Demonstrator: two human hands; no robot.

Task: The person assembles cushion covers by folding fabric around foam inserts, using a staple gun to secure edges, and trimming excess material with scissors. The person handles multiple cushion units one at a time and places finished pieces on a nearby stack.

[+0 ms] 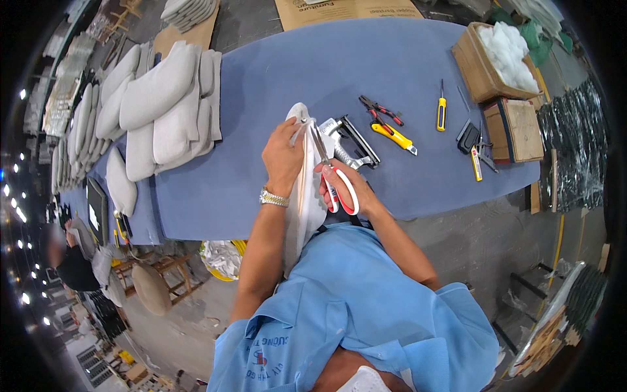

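Red-and-white scissors [324,151], one pair, are in the curled right hand [363,193]; the left hand [282,157] grips one pale cushion [312,215]. Both things are near the frame's centre. Rightward on the blue tabletop [261,72] lie one staple gun [334,134], one pliers [375,110], one yellow cutter [394,136].

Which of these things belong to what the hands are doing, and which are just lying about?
In use:
pale padded piece, held by the left hand
scissors, in the right hand

Lying by, untouched (some may serve too):
staple gun
pliers
yellow cutter
yellow screwdriver
box of white stuffing
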